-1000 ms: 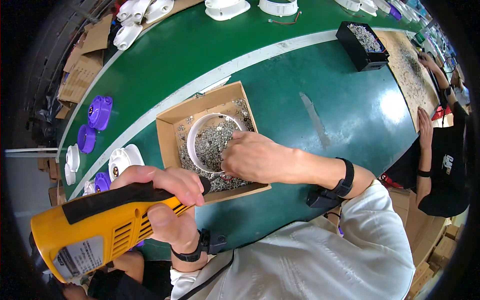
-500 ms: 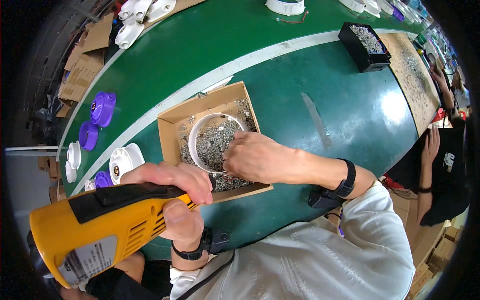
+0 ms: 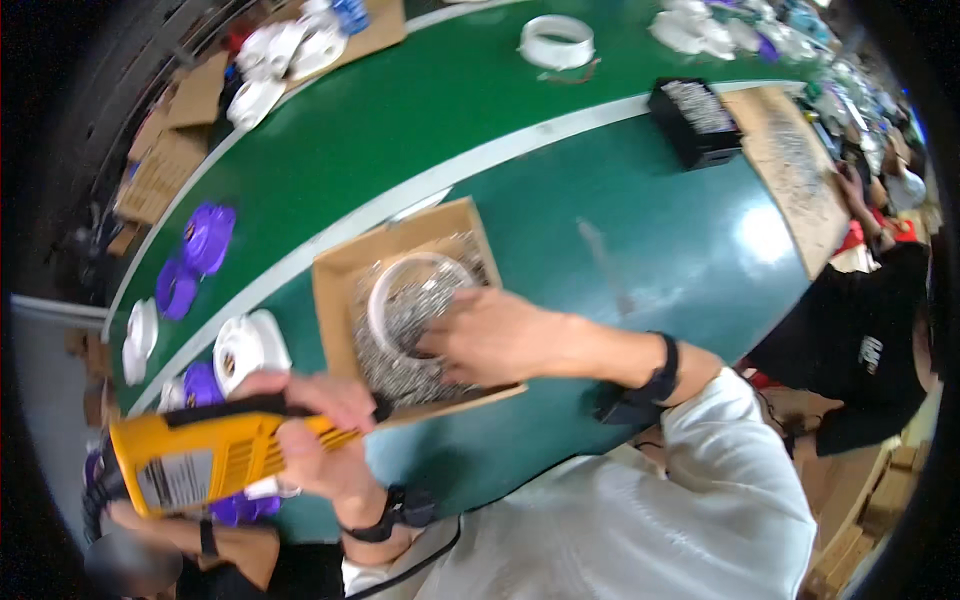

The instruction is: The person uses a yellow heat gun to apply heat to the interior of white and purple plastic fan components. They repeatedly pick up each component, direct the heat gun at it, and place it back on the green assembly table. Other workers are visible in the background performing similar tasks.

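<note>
My left hand [image 3: 325, 440] is wrapped round a yellow-and-black power tool [image 3: 215, 455] with vent slots and a grey label. The tool's narrower end points toward an open cardboard box [image 3: 335, 310]. Small metal screws [image 3: 385, 372] fill much of that box. A white plastic ring [image 3: 380, 312] lies among them, with more screws inside its rim. My right hand [image 3: 490, 335] reaches over the ring's right side with curled fingers. Its fingertips are down at the screws, blurred and partly hidden, so what they pinch cannot be seen.
White housings [image 3: 250, 350] and purple housings [image 3: 208, 238] stand to the left. Another white ring [image 3: 557, 42] sits at the back. A black bin of screws [image 3: 695, 125] is at the far right, beside a wooden board [image 3: 785, 165]. Co-workers' arms show at the right and lower left.
My left hand and the power tool have shifted left and slightly down, away from the box. My right hand stays in the box, its fingers moving over the screws. The view has also shifted.
</note>
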Demonstrator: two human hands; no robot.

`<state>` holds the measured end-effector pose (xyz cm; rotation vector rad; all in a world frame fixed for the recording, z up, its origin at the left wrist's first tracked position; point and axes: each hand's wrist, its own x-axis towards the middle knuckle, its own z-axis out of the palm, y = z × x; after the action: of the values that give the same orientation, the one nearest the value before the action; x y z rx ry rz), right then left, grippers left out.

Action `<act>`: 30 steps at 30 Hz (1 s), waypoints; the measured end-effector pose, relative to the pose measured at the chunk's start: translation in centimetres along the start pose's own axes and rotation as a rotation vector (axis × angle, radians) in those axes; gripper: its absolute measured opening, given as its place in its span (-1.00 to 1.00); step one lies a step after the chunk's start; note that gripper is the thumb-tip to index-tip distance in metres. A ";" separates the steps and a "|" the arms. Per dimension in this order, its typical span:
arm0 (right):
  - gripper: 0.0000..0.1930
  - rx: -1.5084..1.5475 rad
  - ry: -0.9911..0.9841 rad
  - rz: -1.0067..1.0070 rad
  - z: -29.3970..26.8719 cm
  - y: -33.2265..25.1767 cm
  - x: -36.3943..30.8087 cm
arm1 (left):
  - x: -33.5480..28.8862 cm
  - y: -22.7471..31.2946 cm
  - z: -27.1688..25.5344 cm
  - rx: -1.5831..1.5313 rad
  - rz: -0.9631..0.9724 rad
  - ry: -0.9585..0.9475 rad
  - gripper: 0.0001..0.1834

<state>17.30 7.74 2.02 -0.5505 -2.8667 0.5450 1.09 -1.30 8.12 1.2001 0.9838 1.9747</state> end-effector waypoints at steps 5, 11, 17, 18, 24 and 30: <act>-0.71 0.062 0.052 -0.008 2.9 -0.8 1.4 | -1.9 -2.3 -2.6 0.004 0.054 0.408 -0.59; -0.85 -0.117 0.432 -0.171 4.3 0.1 2.0 | -1.7 -4.9 0.6 0.006 0.051 0.363 -0.59; -0.82 0.077 0.764 -0.208 -1.0 -1.1 2.2 | -1.4 -6.0 1.8 -0.021 0.030 0.331 -0.60; -0.80 0.050 0.813 -0.216 -0.6 -0.7 2.7 | -1.4 -6.1 2.0 -0.027 0.027 0.329 -0.60; -0.82 0.088 0.876 -0.153 -1.9 0.5 3.8 | -1.7 -7.1 1.7 -0.052 0.000 0.356 -0.60; -0.80 -0.236 0.756 -0.052 -7.0 7.0 8.1 | -3.0 -8.3 -3.9 -0.226 -0.066 0.609 -0.60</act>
<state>13.80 19.14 6.54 -0.5606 -2.2120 -0.0304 -0.25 -0.41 -1.39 0.4352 1.0236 2.3743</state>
